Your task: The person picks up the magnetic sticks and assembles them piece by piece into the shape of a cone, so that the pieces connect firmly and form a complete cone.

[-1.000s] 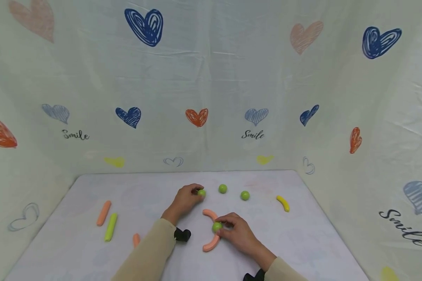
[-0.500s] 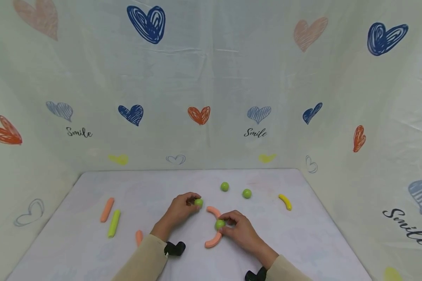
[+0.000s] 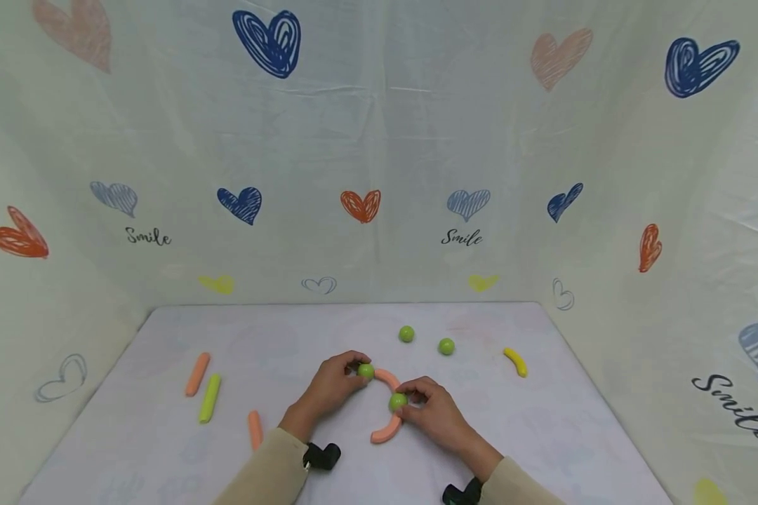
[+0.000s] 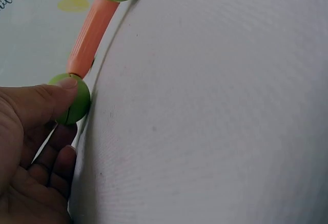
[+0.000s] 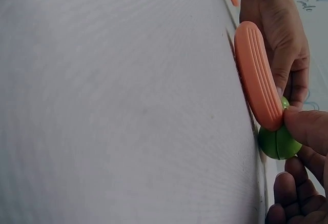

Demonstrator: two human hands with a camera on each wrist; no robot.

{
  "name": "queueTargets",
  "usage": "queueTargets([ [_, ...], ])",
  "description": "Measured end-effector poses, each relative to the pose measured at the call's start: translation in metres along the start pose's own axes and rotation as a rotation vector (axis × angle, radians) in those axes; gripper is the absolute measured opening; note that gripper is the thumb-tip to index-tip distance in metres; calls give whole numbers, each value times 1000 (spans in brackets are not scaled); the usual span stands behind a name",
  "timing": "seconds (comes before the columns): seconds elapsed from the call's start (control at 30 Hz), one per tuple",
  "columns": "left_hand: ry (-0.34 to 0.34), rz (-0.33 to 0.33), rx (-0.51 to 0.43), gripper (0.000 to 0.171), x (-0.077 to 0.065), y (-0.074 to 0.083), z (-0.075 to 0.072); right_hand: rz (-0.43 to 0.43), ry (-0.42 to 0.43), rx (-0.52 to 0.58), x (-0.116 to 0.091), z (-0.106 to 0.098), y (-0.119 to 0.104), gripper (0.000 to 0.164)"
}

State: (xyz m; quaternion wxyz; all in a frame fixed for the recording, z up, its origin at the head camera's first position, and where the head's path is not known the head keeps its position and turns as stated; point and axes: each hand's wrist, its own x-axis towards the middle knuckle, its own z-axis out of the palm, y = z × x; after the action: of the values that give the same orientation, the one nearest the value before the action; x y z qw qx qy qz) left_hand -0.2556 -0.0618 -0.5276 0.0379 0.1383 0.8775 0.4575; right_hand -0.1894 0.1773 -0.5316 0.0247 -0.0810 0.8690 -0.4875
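Note:
My left hand (image 3: pixel 331 387) pinches a green ball (image 3: pixel 366 371) at the far end of a curved orange stick (image 3: pixel 388 379). In the left wrist view, the thumb lies over that ball (image 4: pixel 77 103), which meets the end of the ribbed orange stick (image 4: pixel 94 37). My right hand (image 3: pixel 441 419) pinches a second green ball (image 3: pixel 398 402) between finger and thumb. This ball joins the far curved stick to a near curved orange stick (image 3: pixel 387 431). In the right wrist view, the near stick (image 5: pixel 258 75) runs into the ball (image 5: pixel 278 143) under the right thumb.
Two loose green balls (image 3: pixel 407 334) (image 3: pixel 446 346) lie beyond the hands. A short curved yellow stick (image 3: pixel 515 362) lies to the right. On the left are a straight orange stick (image 3: pixel 198 374), a yellow-green stick (image 3: pixel 210 398) and another orange stick (image 3: pixel 255 429) beside the left sleeve.
My left hand has brought its green ball nearer, then rightward to the far curved stick's end, where they now meet. The right hand keeps its pinch on the middle ball. The view has shifted slightly.

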Motion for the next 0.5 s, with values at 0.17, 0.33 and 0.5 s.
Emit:
queueTargets([
  [0.17, -1, 6, -10, 26, -1, 2, 2, -9, 0, -4, 0, 0, -2, 27],
  [0.33, 6, 10, -9, 26, -1, 2, 5, -3, 5, -5, 0, 1, 0, 28],
  [0.5, 13, 29, 41, 26, -3, 5, 7, -7, 8, -8, 0, 1, 0, 28],
])
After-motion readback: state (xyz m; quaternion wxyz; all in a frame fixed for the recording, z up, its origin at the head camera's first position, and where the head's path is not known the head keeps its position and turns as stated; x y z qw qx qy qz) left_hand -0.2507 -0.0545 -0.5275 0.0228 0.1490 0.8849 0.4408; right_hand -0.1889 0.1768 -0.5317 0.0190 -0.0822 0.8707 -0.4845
